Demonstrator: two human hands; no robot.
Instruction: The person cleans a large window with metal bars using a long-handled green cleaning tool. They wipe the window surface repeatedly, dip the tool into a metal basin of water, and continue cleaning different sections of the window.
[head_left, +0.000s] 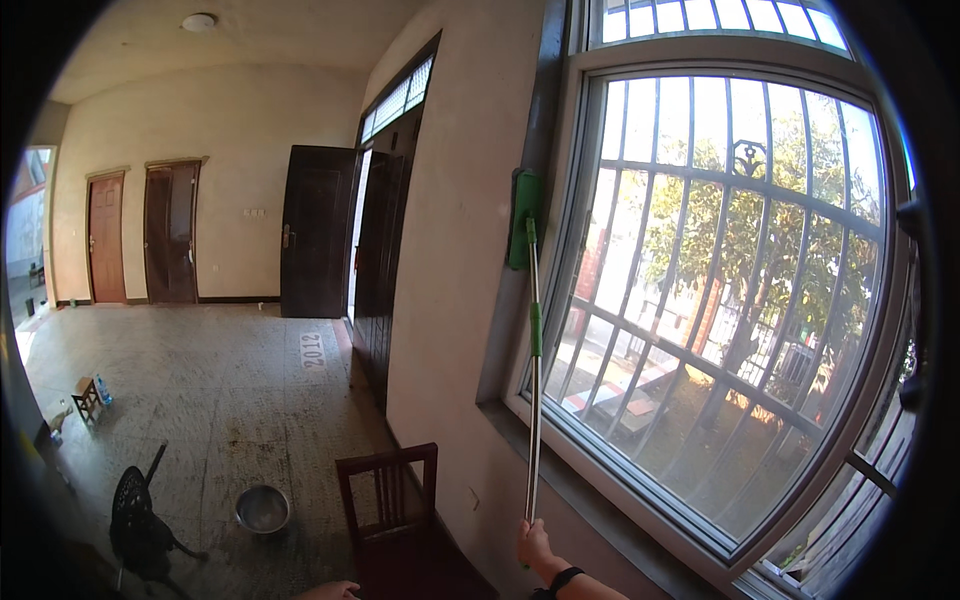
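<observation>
My right hand (533, 543) is closed around the lower end of a telescopic metal mop pole (535, 412) with green fittings. The pole rises steeply, and its flat green mop head (524, 219) lies against the left side of the window recess, beside the window frame (574, 247). At the bottom edge, my left hand (336, 591) shows only in part, near the seat of a dark red wooden chair (387, 491); its fingers are mostly cut off by the picture's edge.
A metal basin (262, 509) sits on the floor (247, 405), with a black chair (139, 517) left of it. Farther back are a small wooden stool (86, 397) and a plastic bottle (103, 391). A dark door (319, 232) stands open beyond the wall. Bars cross the window.
</observation>
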